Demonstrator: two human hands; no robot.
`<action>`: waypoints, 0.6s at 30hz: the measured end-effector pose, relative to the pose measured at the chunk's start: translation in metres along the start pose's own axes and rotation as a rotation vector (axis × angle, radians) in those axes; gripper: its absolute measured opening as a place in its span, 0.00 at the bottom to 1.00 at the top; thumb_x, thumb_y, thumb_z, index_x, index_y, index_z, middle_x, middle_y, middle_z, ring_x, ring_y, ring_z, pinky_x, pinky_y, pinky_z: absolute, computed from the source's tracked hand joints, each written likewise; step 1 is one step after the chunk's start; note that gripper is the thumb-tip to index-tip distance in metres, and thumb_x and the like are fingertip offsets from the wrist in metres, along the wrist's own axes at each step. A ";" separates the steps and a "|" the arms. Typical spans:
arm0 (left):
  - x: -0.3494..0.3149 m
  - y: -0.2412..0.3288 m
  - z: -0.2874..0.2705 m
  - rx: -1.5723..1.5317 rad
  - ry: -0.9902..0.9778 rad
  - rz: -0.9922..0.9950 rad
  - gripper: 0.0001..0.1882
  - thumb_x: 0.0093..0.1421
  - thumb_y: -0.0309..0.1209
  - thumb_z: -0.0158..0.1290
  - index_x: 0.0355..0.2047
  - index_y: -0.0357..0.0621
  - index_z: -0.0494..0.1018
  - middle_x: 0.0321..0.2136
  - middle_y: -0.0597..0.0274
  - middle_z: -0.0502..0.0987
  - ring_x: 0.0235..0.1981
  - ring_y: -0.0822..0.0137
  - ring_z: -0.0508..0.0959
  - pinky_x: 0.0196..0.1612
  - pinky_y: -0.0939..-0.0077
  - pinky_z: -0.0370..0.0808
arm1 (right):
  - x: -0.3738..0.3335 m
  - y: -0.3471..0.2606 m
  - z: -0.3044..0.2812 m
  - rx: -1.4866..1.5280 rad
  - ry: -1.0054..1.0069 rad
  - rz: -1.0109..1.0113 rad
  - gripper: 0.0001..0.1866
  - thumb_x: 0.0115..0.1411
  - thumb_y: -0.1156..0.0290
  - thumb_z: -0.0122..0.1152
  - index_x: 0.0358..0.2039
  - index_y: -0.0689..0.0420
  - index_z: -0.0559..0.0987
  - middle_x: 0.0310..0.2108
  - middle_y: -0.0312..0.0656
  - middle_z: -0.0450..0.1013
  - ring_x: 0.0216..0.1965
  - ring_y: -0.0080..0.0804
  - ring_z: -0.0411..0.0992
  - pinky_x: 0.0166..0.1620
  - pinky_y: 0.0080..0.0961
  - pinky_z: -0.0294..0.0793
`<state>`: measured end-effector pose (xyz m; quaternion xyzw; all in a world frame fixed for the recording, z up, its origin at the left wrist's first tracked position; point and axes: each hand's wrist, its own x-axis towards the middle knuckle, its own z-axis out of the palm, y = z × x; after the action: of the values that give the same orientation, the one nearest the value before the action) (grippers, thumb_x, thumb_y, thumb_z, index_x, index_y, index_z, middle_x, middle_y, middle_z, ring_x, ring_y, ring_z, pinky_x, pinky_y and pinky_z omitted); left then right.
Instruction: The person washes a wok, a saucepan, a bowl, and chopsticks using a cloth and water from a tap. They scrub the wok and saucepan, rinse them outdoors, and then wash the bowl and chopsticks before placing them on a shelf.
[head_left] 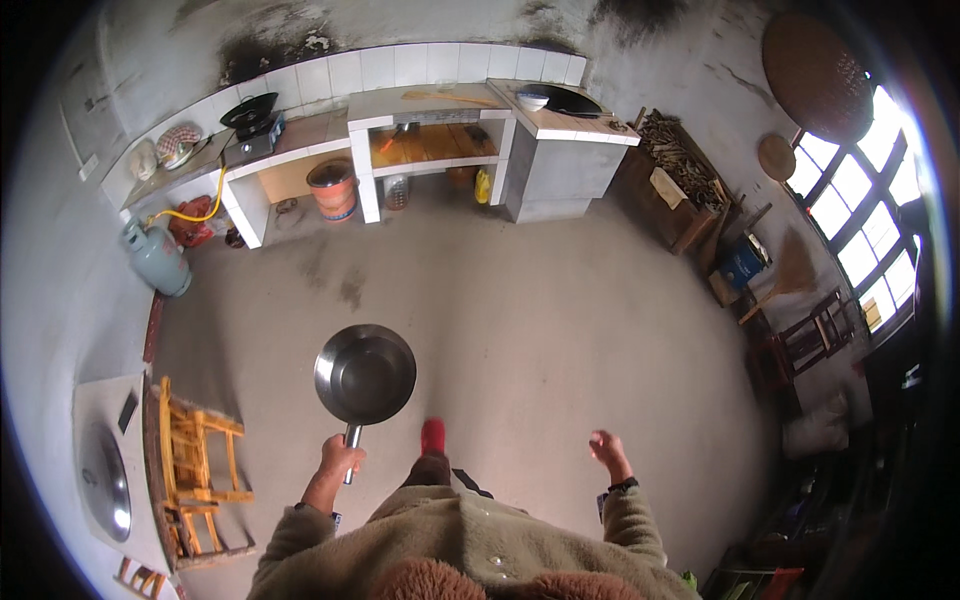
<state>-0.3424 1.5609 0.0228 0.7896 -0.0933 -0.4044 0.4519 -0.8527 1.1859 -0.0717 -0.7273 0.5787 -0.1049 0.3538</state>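
My left hand [340,461] is closed around the metal handle of a frying pan [366,374]. Its flared steel wall is shiny and the inside looks dark; nothing shows in it. The pan is held out in front of me over the grey floor, its open side up. On the other side, my right hand [609,452] hangs in the air away from any object. Its fingers are loosely curled, with nothing visible in them. Between the hands, my foot in a red shoe [432,437] is stretched forward.
A tiled counter [424,100] along the far wall carries a gas stove [254,138] with a black wok [249,112]. A gas cylinder [157,260] stands at left, near wooden chairs [200,440] and a sink [104,480]. Firewood [683,160] and a dark chair [815,333] line the right.
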 end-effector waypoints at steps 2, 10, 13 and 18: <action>0.054 0.041 0.012 0.015 0.000 0.035 0.11 0.42 0.20 0.56 0.21 0.40 0.64 0.12 0.61 0.68 0.09 0.69 0.68 0.10 0.73 0.63 | 0.068 -0.036 0.001 -0.171 0.066 -0.145 0.17 0.53 0.67 0.58 0.44 0.57 0.75 0.22 0.41 0.75 0.23 0.30 0.75 0.29 0.28 0.74; 0.268 0.241 0.074 0.089 -0.073 0.002 0.09 0.42 0.21 0.56 0.21 0.37 0.65 0.13 0.60 0.69 0.09 0.69 0.69 0.11 0.71 0.65 | 0.183 -0.049 -0.010 0.591 -0.397 0.658 0.09 0.56 0.69 0.55 0.37 0.56 0.75 0.18 0.37 0.73 0.17 0.25 0.71 0.17 0.25 0.69; 0.340 0.316 0.096 0.099 -0.092 0.016 0.11 0.42 0.19 0.57 0.22 0.38 0.63 0.12 0.60 0.68 0.08 0.69 0.69 0.10 0.71 0.64 | 0.204 -0.041 -0.018 0.138 -0.416 0.200 0.07 0.59 0.65 0.52 0.35 0.51 0.74 0.24 0.36 0.75 0.22 0.26 0.73 0.23 0.27 0.72; 0.469 0.423 0.147 -0.017 -0.124 0.000 0.11 0.42 0.18 0.55 0.21 0.38 0.63 0.13 0.60 0.68 0.09 0.69 0.69 0.09 0.70 0.64 | 0.298 -0.064 -0.046 0.315 -0.127 0.064 0.07 0.57 0.61 0.55 0.33 0.48 0.75 0.30 0.33 0.74 0.31 0.29 0.74 0.35 0.28 0.73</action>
<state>-0.0490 0.9836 0.0577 0.7593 -0.1176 -0.4534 0.4517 -0.7380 0.9000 -0.0742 -0.6492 0.5546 -0.1367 0.5023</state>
